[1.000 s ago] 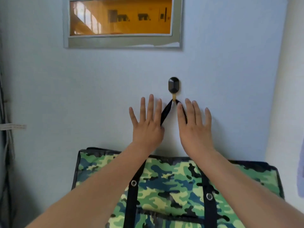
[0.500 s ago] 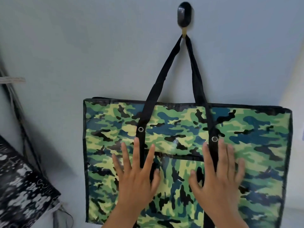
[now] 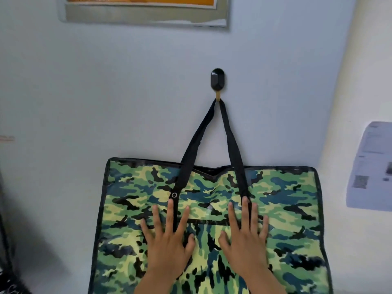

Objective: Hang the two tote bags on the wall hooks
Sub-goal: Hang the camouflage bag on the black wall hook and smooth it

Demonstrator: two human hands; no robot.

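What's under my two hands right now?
Both hands, left and right, lie flat on the hanging camouflage tote bag, covering parts of its black straps. Its contents are hidden.

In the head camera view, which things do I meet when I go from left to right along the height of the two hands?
Left edge of the camouflage tote bag → left hand → right hand → paper sheet on the side wall.

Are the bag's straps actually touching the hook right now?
Touching. The head view shows both black straps of the camouflage bag meeting at the hook, looped over its lower prong and pulled taut, with no gap.
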